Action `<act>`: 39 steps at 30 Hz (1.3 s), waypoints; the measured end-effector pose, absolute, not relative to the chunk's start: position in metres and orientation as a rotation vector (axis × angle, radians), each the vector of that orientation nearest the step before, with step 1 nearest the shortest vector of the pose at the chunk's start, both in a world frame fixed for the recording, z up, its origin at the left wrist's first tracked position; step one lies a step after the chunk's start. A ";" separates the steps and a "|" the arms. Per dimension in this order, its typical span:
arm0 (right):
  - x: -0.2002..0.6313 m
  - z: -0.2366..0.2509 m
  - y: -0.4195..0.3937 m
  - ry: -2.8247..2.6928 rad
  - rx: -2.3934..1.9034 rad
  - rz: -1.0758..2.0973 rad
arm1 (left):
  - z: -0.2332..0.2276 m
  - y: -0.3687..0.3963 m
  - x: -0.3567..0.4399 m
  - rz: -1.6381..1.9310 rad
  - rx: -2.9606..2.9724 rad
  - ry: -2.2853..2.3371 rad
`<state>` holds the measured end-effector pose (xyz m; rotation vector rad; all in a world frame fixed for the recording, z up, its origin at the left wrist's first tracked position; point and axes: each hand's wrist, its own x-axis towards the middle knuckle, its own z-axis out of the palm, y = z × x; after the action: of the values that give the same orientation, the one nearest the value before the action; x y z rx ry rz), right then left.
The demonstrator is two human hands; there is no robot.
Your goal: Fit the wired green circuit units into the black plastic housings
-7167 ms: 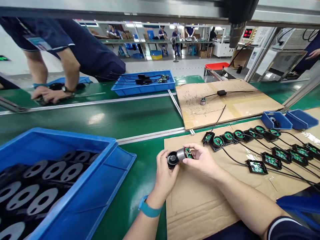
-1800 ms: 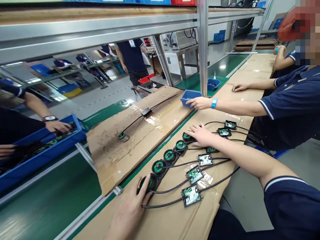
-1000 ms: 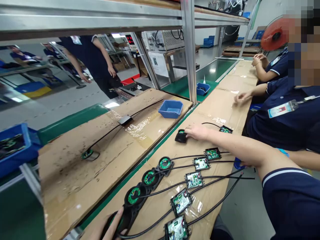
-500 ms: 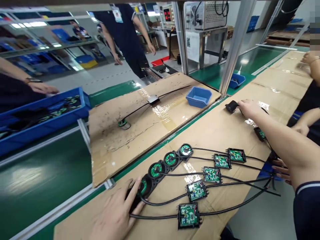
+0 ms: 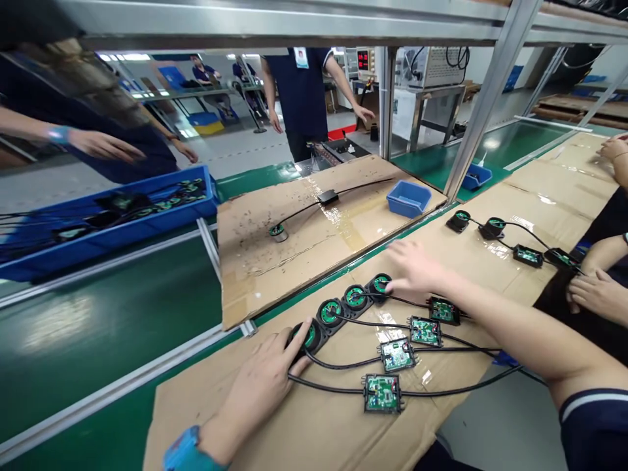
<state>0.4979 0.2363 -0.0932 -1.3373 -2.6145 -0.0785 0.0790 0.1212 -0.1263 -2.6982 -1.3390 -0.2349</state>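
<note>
Flanged black housings (image 5: 321,327) with round green circuit boards (image 5: 356,296): lined up on the cardboard-covered worktop (image 5: 314,425), joined by black cables (image 5: 331,389) to rectangular circuit boxes (image 5: 383,394). At the near end, under the left hand (image 5: 262,373), with its grip impossible to tell; at the far end, beside the spread, released fingers of the right hand (image 5: 417,269).

It is bright here, with white lights (image 5: 130,57) far at the back. Shiny spots glow on the clear tape (image 5: 387,331) and green bench (image 5: 95,320). The right hand (image 5: 417,269) looks smeary.
</note>
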 end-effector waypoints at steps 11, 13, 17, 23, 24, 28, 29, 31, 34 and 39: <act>0.417 -0.089 0.228 -3.015 -1.405 -0.072 | -0.126 0.127 0.086 -0.301 -2.693 -1.161; 0.409 -0.094 0.224 -3.010 -1.416 -0.122 | -0.124 0.130 0.087 -0.322 -2.706 -1.134; 0.401 -0.102 0.218 -2.930 -1.432 -0.092 | -0.117 0.135 0.093 -0.307 -2.738 -1.127; 0.420 -0.101 0.226 -2.852 -1.426 -0.030 | -0.109 0.147 0.111 -0.332 -2.782 -1.099; 0.421 -0.102 0.227 -2.837 -1.424 -0.044 | -0.109 0.149 0.114 -0.331 -2.786 -1.105; 0.413 -0.113 0.226 -2.830 -1.347 -0.092 | -0.112 0.153 0.117 -0.269 -2.769 -1.146; 0.411 -0.116 0.226 -2.834 -1.330 -0.086 | -0.114 0.154 0.117 -0.266 -2.758 -1.149; 0.411 -0.121 0.229 -2.836 -1.312 -0.062 | -0.116 0.156 0.119 -0.283 -2.722 -1.147; 0.423 -0.125 0.238 -2.846 -1.277 -0.047 | -0.119 0.162 0.131 -0.318 -2.700 -1.121; 0.474 -0.124 0.255 -2.833 -1.318 -0.069 | -0.116 0.180 0.181 -0.277 -2.770 -1.140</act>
<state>0.4736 0.2552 -0.1240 -1.3185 -2.8330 -0.0693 0.1806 0.1795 -0.1164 -2.7695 -1.1400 -0.2774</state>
